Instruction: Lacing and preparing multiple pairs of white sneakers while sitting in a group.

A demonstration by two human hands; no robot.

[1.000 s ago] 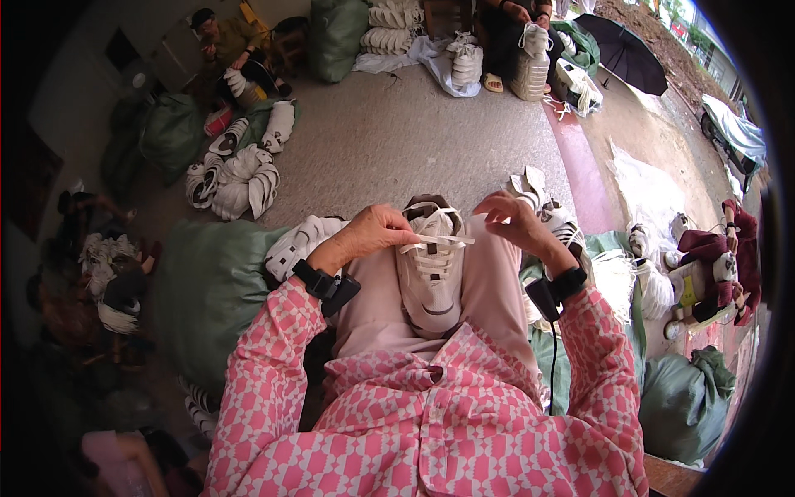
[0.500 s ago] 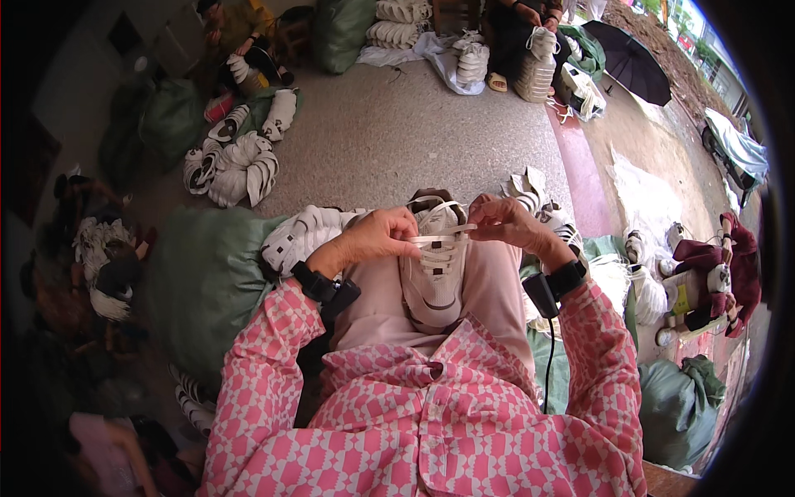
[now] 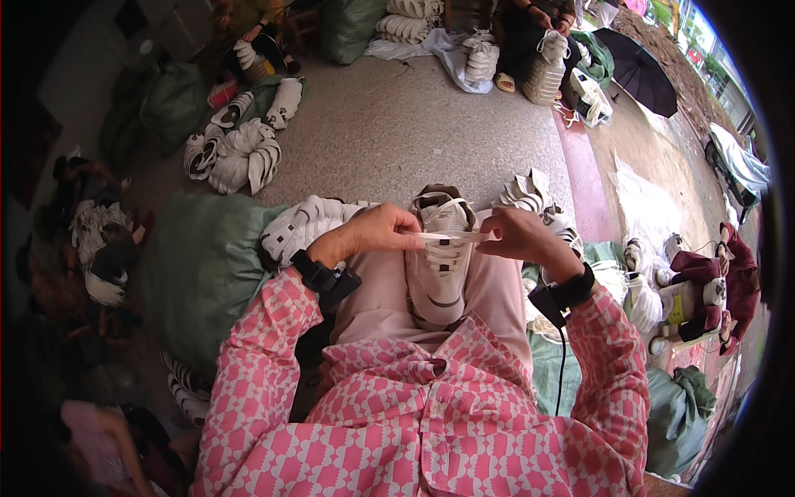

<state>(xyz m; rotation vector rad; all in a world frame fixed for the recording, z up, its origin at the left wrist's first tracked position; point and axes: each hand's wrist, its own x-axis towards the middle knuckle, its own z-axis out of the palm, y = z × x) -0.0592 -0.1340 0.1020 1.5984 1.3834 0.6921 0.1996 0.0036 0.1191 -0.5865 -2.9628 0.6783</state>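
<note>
Two hands: we see both raised over the lap, each pinching one end of a flat white lace (image 3: 451, 237).
Left hand: our left hand (image 3: 377, 232) has its fingers closed on the lace's left end, with a black wrist strap (image 3: 319, 275) behind it.
Right hand: our right hand (image 3: 517, 236) grips the lace's right end, fingers curled shut; a black band with a dangling cord (image 3: 565, 291) sits on that wrist.
Lace: it runs level and taut between the two hands, just above the shoe's tongue.
Shoe: a white sneaker (image 3: 439, 269) rests on our lap, toe toward us, between the forearms.
Left side: a green sack (image 3: 199, 273) lies beside our left knee, with white shoes (image 3: 302, 224) on it.
Floor: a heap of white shoes (image 3: 236, 153) lies well apart on the grey floor (image 3: 397, 132).
</note>
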